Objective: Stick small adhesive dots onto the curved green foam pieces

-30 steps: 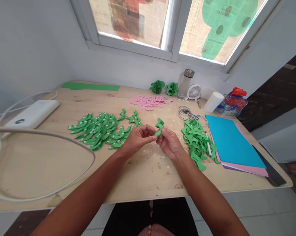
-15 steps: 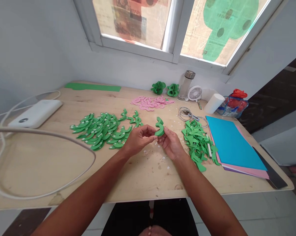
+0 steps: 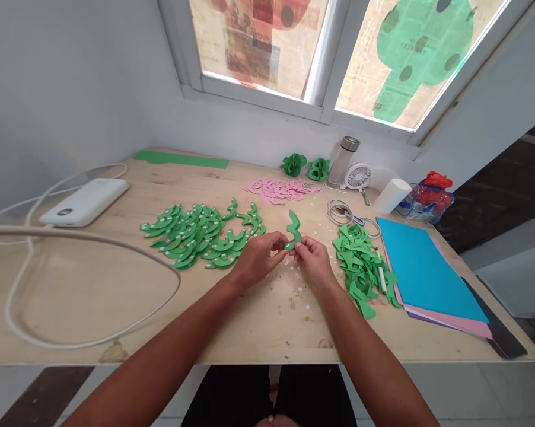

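Observation:
Between my two hands a wavy green paper piece (image 3: 293, 223) stands up over the table, with a small pale spot near its lower end. My left hand (image 3: 264, 255) pinches that lower end from the left, its fingers closed. On the right side, my right hand (image 3: 311, 259) also grips the piece between thumb and fingers. Left of my hands lie many curved green pieces (image 3: 191, 234) with white spots. Green paper scraps (image 3: 359, 261) are heaped to the right, with a white pen (image 3: 382, 279) on them.
Pink cutouts (image 3: 280, 190) and two green paper ornaments (image 3: 293, 164) lie toward the wall. Tape rings (image 3: 340, 212), a bottle (image 3: 344, 160), a fan (image 3: 357, 176) and blue sheets (image 3: 427, 267) are right. A power bank (image 3: 85, 203) and looped cable are left.
The green piece has turned in my fingers and now shows a flatter, wavy face instead of its thick edge. The whole view has shifted slightly.

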`<state>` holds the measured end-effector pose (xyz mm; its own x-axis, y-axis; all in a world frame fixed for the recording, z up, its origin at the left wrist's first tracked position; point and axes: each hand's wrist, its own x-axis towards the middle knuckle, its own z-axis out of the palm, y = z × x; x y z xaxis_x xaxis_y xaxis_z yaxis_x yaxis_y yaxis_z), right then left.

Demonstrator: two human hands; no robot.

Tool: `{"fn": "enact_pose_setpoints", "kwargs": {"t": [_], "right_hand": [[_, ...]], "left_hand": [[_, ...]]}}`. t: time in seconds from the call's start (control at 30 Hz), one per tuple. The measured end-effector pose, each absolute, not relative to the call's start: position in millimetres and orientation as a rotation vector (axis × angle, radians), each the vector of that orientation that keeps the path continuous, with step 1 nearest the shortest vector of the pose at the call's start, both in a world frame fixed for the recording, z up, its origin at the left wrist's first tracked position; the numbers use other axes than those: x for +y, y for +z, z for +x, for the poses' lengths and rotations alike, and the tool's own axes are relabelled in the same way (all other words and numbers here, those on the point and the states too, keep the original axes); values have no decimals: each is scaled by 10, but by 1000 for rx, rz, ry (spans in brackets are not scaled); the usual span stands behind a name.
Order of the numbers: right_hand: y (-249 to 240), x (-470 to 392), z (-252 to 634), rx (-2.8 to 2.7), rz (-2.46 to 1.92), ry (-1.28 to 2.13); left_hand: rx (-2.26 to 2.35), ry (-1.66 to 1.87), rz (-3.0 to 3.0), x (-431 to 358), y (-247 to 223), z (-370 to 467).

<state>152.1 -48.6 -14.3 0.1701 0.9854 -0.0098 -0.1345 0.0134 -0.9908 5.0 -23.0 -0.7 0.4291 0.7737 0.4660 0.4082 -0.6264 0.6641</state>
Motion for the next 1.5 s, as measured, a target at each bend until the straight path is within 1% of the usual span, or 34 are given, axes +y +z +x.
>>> {"fn": "enact_pose_setpoints", "kwargs": {"t": [0.13, 0.33, 0.5, 0.6, 0.77, 1.0, 1.17, 1.3, 1.5], "right_hand": [[-154, -491, 1534, -1026, -1146, 1133], [-175, -485, 1548, -1086, -1067, 1151], [-189, -484, 1536, -1073, -1061, 1163], [-204, -490, 1534, -1082, -1072, 1172], [-241, -492, 1548, -1109, -1107, 1148], [-291, -455, 1580, -1165, -1183, 1008], [-293, -452, 1595, -1236, -1198, 935], [-269, -457, 1593, -1239, -1184, 962], [-182, -486, 1571, -1218, -1174, 1049]], "left_hand": [[960, 1067, 2006, -199, -18, 56], [771, 1014, 1570, -170, 21, 46], [730, 931, 1403, -169, 64, 25], [750, 944, 1338, -168, 58, 24], [758, 952, 1323, -161, 45, 29], [787, 936, 1463, -151, 20, 48], [789, 849, 1340, -166, 18, 27], [768, 765, 1221, -161, 24, -4], [827, 825, 1317, -188, 79, 21]]}}
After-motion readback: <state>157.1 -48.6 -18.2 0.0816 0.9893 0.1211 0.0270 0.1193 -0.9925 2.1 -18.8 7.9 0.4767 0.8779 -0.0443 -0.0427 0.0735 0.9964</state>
